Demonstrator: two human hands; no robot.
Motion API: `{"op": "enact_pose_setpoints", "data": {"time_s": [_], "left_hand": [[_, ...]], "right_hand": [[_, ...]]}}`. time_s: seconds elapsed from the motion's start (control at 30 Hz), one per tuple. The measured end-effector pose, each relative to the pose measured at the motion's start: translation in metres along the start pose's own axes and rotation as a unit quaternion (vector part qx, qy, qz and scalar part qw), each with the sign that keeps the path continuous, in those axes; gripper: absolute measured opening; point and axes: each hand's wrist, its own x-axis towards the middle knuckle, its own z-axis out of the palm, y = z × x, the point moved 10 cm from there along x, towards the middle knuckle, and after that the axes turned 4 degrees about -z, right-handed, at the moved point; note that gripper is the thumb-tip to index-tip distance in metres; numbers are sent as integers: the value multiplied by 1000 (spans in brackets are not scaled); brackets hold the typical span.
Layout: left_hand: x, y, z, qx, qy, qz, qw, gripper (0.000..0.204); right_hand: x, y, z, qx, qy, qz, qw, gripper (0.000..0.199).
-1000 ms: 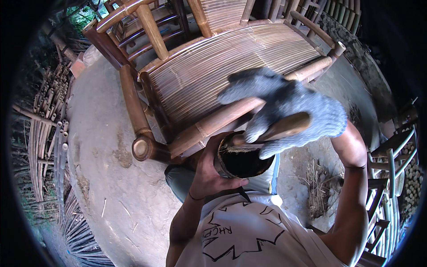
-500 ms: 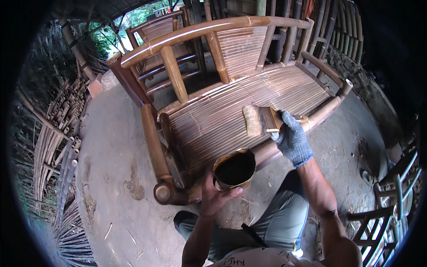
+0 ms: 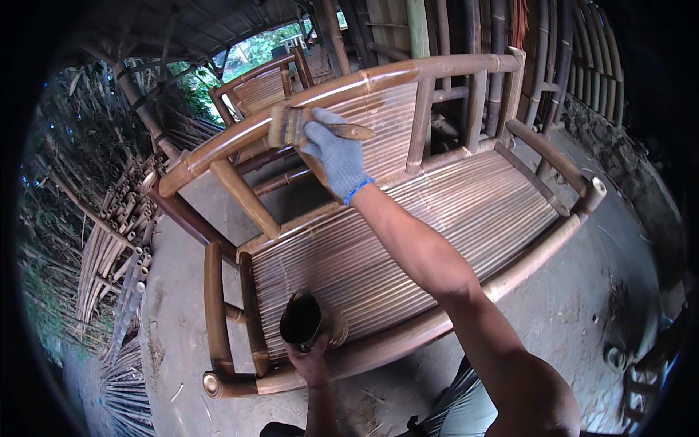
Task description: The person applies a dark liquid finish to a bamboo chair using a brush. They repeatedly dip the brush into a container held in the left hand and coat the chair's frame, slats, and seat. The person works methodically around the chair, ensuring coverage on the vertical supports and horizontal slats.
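My right hand [image 3: 336,154], in a grey knit glove with a blue cuff, grips a wide flat paintbrush [image 3: 286,128] with a wooden handle. Its pale bristles lie against the curved top rail [image 3: 211,155] of a bamboo bench's backrest. My bare left hand [image 3: 312,363] holds a round, dark container [image 3: 333,326] tilted over the front left of the slatted seat [image 3: 408,233]. The inside of the container looks dark, and what it holds cannot be made out. Glossy brown shows on much of the top rail, while the front rail [image 3: 502,284] is paler.
Behind the bench stands another bamboo chair [image 3: 263,89]. Cut bamboo poles [image 3: 116,247] lie stacked on the left. A low stone wall [image 3: 619,160] runs along the right, and dark bamboo furniture [image 3: 644,379] stands at the lower right. A concrete floor [image 3: 178,320] surrounds the bench.
My right hand has carried the brush from over the seat up and left to the backrest's top rail. My left hand has moved the container forward and left over the seat. The view has shifted.
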Motion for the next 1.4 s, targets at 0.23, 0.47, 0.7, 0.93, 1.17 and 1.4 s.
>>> {"op": "enact_pose_setpoints", "data": {"time_s": [0.23, 0.47, 0.7, 0.93, 1.17, 1.4], "left_hand": [[-10, 30, 30, 57, 36, 15, 998, 71], [-28, 76, 55, 44, 36, 38, 998, 73], [-53, 107, 74, 60, 36, 24, 997, 79], [-64, 104, 37, 3, 7, -20, 1000, 87], [-53, 101, 16, -54, -53, -60, 995, 94], [-22, 104, 8, -18, -88, -49, 995, 94]], "right_hand": [[125, -182, -177, -234, 93, -226, 941, 23], [79, -210, -104, -607, 14, -512, 607, 24], [50, -49, 34, -440, -213, -295, 821, 33], [181, -193, -109, -534, 77, -121, 833, 50], [178, -340, -119, -638, 181, -294, 688, 43], [43, -102, 78, -459, -265, -145, 835, 20]]}}
